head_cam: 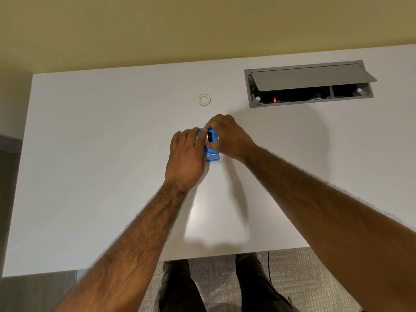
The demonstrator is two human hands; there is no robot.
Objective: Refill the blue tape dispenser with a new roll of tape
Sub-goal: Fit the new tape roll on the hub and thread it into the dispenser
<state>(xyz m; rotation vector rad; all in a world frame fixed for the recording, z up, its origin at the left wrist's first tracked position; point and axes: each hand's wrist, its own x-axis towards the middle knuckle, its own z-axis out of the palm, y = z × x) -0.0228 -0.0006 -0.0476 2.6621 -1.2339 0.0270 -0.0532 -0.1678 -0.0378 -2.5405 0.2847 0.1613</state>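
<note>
Left hand [185, 152] held blue dispenser [212, 156], right hand [227, 136] pinched its black hub [210, 135]; new roll [204, 100] lay beyond, toward far edge of table [90, 154].

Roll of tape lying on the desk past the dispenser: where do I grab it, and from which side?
Probably from straight above. The tape roll lies flat on the white desk with its hole facing up, so pinch across the outer rim, or put a thumb in the hole. It lies apart from the blue tape dispenser, so any side is open.
</note>
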